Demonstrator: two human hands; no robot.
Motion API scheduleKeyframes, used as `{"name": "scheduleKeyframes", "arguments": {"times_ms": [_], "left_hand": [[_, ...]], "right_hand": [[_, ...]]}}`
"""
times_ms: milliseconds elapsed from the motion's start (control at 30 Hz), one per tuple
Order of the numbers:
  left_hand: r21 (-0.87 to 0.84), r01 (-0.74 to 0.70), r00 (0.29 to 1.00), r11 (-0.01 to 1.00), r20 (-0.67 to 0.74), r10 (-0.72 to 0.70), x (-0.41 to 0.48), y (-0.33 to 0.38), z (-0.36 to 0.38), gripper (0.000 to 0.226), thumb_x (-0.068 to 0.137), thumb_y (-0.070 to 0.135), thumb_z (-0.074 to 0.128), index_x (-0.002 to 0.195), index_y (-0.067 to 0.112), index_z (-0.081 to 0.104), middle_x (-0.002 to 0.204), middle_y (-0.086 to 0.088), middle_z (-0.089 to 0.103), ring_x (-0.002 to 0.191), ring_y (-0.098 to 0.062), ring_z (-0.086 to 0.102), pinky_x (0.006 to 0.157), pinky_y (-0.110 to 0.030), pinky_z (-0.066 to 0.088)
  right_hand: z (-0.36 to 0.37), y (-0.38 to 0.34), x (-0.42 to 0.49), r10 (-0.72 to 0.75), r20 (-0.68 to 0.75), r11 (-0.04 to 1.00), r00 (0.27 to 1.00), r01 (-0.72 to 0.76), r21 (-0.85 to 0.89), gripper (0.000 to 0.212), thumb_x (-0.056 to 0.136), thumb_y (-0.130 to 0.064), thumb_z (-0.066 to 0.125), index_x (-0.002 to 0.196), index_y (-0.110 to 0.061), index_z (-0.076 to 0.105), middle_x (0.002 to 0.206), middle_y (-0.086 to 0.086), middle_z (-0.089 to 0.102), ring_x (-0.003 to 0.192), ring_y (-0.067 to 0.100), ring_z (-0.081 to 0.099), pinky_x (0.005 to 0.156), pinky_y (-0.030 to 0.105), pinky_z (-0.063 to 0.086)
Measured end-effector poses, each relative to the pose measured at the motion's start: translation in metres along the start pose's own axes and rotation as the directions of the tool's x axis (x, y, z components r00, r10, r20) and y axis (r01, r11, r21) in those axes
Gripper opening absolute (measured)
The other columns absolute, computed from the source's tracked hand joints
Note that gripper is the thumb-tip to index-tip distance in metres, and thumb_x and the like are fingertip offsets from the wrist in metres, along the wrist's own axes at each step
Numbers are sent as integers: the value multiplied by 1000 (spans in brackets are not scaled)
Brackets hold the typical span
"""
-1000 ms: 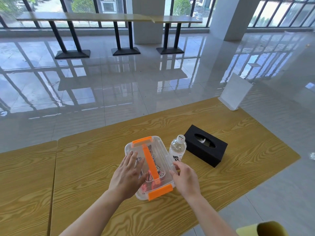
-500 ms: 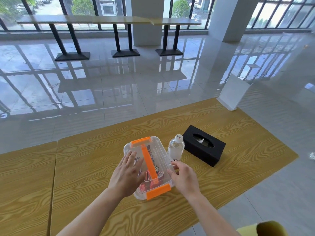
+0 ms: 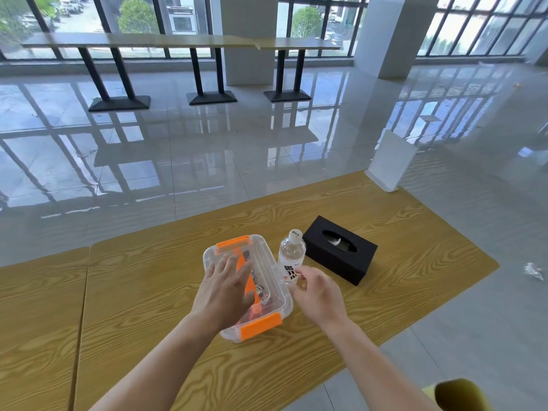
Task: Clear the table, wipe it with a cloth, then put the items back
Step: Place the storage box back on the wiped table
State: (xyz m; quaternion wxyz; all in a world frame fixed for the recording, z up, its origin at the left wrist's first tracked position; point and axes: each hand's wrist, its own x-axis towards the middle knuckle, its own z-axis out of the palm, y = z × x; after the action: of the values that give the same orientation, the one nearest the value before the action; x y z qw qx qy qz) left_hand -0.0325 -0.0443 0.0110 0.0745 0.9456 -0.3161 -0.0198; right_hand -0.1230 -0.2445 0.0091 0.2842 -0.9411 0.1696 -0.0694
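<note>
A clear plastic box (image 3: 268, 271) with orange clips and an orange handle lies on the wooden table (image 3: 148, 292). My left hand (image 3: 225, 292) rests flat on its lid, fingers spread. My right hand (image 3: 318, 295) hovers just right of the box, fingers loosely curled, holding nothing, its fingertips close to a small water bottle (image 3: 292, 256). The bottle stands upright between the box and a black tissue box (image 3: 341, 253).
A white sign stand (image 3: 391, 161) sits at the table's far right corner. A second wooden table (image 3: 38, 315) adjoins on the left. Something yellow (image 3: 456, 396) shows at the bottom right. Shiny tiled floor and high tables lie beyond.
My right hand has come off the box's right edge and moved toward the bottle. My left hand has slid further onto the lid.
</note>
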Motion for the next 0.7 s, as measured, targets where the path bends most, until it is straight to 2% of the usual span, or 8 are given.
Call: {"name": "scheduleKeyframes", "arguments": {"times_ms": [200,300,467,700], "left_hand": [[25,-6,1000,1000,-23,7,0,18,-5,67,94,53,45,153,27,24,159,-6,24,149,-26,16,119,-47,21],[25,-18,998,1000,-56,20,-2,25,-8,65,94,53,44,152,26,28,157,-4,29,147,-25,22,117,-47,24],[-12,-48,997,999,-59,48,-8,31,-16,64,95,52,45,151,26,30,157,-5,28,148,-26,21,118,-48,23],[-57,-133,991,990,-41,130,-18,31,-21,63,93,53,44,150,29,28,157,-7,28,149,-27,18,117,-51,22]], "right_hand": [[-21,6,0,-75,-31,997,997,74,-32,34,92,-35,69,123,-22,64,107,-2,67,96,17,66,79,33,56],[-33,8,-3,-102,-50,993,994,99,-68,38,92,-36,69,127,-23,63,110,-2,68,101,16,65,79,27,52],[-49,7,-15,-100,-72,988,992,90,-123,44,93,-39,67,133,-23,60,115,0,67,106,17,64,83,29,52],[-59,-4,-48,-1,-44,971,999,-9,-241,54,95,-41,63,144,-21,50,130,4,61,118,23,58,91,36,53]]}}
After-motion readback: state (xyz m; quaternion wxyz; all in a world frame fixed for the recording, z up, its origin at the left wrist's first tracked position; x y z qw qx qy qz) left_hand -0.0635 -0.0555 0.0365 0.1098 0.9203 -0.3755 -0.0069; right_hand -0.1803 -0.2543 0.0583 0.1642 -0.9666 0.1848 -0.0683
